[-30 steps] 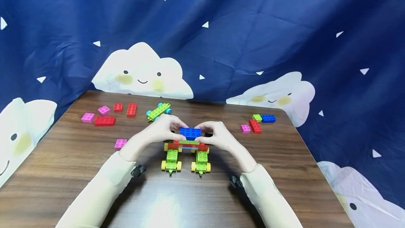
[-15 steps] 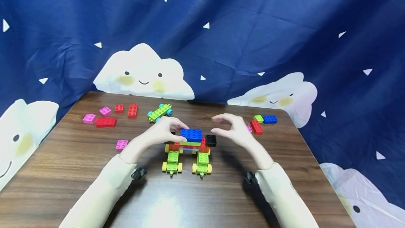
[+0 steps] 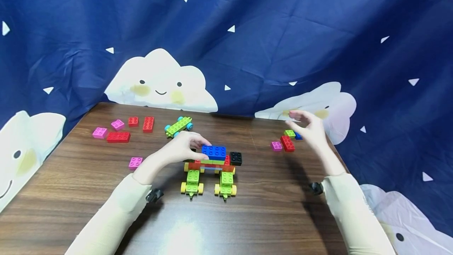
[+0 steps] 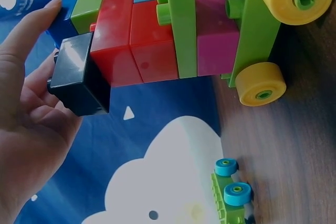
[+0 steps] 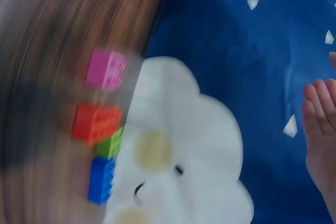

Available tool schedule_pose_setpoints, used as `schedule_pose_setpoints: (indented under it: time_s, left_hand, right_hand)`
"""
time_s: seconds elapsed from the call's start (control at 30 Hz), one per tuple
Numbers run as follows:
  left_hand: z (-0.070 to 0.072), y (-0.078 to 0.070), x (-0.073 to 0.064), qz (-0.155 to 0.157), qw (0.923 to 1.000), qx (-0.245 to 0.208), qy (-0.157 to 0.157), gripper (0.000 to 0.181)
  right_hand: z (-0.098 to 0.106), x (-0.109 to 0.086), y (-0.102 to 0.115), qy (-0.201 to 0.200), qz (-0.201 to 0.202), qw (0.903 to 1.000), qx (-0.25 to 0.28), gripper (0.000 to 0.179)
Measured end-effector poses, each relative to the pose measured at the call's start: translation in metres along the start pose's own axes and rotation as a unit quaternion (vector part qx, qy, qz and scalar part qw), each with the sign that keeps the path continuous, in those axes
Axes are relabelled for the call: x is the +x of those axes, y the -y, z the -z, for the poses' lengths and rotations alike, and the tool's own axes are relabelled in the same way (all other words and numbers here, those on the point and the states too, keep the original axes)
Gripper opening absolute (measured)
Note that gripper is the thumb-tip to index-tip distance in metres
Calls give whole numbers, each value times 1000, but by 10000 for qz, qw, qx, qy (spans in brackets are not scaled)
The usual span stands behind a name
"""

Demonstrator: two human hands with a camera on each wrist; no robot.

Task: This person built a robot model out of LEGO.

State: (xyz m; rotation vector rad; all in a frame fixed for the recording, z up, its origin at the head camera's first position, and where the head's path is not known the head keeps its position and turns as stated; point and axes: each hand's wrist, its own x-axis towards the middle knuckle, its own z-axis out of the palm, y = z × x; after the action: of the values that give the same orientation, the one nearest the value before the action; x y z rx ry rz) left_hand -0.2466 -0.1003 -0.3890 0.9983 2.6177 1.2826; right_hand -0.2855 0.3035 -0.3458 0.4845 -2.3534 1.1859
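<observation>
A brown wooden table (image 3: 269,215) — the hands now parted.
The right hand (image 3: 311,128) has left the rectangular blue plastic brick (image 3: 215,152) — spread, empty, near a small green plastic brick (image 3: 289,133). The left hand (image 3: 179,147) alone pinches this blue brick, atop the wheeled red-and-green plastic build (image 3: 226,178) beside its fingertips, probably steadying it.

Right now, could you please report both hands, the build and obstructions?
Left hand pinching blue brick atop wheeled build. Right hand empty, near loose bricks. No obstruction visible.
</observation>
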Motion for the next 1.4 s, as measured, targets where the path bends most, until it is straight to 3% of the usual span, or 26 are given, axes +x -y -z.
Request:
schedule_pose_setpoints:
  time_s: [0.2, 0.4, 0.63, 0.8, 1.13, 1.4]
  left_hand:
    - [1, -1, 1, 62, 10000, -11, -4, 36]
    - [1, -2, 0, 108, 9999, -56, 24, 36]
    - [0, 0, -1, 197, 9997, -142, 75, 36]
    - [-1, 2, -1, 260, 9994, -203, 105, 35]
    - [0, 2, 0, 192, 9995, -224, 76, 35]
    - [1, 4, -1, 199, 9993, -301, 71, 35]
  right_hand:
    - [28, 8, -20, -202, -147, 9994, 254, 32]
    - [46, 10, -39, -226, -270, 9994, 65, 32]
    - [56, 10, -109, -151, -706, 9969, -319, 36]
    - [58, 4, -142, 213, -938, 9917, -852, 41]
    - [51, -1, -166, 707, -1276, 9836, -1061, 47]
    - [44, 1, -184, 1256, -1684, 9677, -1395, 52]
